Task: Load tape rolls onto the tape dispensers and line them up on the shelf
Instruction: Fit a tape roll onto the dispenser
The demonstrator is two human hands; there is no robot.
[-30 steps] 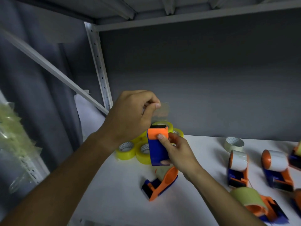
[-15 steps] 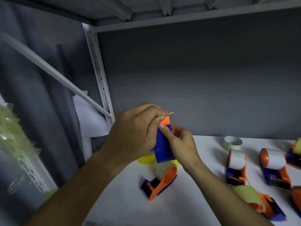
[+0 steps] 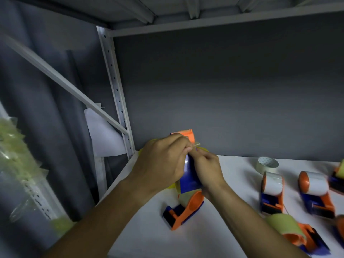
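My left hand [image 3: 163, 164] is curled with its fingertips pinching the clear tape end [image 3: 196, 145] at the orange head of the blue dispenser [image 3: 189, 175], while my right hand [image 3: 209, 170] grips that dispenser's body from the right, holding it above the white shelf [image 3: 232, 174]. The dispenser's long axis stands near upright, head away from me, so I judge the tape must be drawn across the top, the left hand being nearer. A loaded dispenser [image 3: 183, 211] lies just below; others [image 3: 271, 194] stand well to the right.

Left hand [image 3: 162, 164] and right hand [image 3: 208, 168] meet (fingers curled, pinching).
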